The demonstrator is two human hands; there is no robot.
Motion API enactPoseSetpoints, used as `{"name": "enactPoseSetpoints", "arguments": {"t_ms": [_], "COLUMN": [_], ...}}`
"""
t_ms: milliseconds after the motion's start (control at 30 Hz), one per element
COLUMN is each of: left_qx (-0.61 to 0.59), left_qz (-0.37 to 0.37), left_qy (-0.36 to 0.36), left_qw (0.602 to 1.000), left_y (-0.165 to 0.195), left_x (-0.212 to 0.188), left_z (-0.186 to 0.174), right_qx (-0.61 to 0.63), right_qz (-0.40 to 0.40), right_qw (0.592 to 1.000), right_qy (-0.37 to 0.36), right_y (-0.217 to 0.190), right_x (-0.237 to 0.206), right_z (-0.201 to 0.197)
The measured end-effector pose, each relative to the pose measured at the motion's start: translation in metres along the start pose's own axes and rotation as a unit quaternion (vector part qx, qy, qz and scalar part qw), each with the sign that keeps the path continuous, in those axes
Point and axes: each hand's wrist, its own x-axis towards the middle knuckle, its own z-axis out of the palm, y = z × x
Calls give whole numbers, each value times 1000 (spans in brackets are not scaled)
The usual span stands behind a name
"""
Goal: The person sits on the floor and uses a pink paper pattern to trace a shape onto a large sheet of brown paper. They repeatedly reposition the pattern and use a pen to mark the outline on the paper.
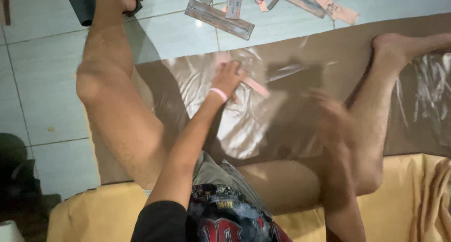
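Two hands at work: left hand (pixel 229 77) flat, pinning pink strip (pixel 256 86) on glossy brown sheet (pixel 244 124); right hand (pixel 329 117) (blurred, grip indiscernible) at four o'clock; press evenly.

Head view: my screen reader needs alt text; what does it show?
A person seated on a tiled floor presses the left hand on a pink strip over shiny brown sheet material; the blurred right hand hovers nearby. More strips lie beyond.
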Motion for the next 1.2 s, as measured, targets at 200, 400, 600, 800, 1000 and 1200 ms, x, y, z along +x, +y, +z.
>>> {"name": "enactPoseSetpoints", "arguments": {"t_ms": [200,400,600,800,1000,1200], "left_qx": [-200,-345,-315,-257,-247,-158], "left_qz": [-378,-498,-305,-206,-225,-198], "left_qy": [144,108,163,92,71,84], "left_qw": [892,788,884,940,940,964], "left_y": [-37,18,115,151,165,170], "left_x": [-81,-35,-15,-53,-20,-10], "left_z": [-19,-3,18,2,30,69], "right_qx": [-218,-68,-24,9,16,-17], "right_qz": [339,612,583,482,476,452], "right_qw": [803,725,754,818,828,858], "right_qy": [439,308,302,314,295,244], "right_y": [80,35,8,-35,-39,-31], "right_x": [-178,-260,-174,-71,-8,-124], "right_z": [-134,-5,2,-47,-32,-7]}}
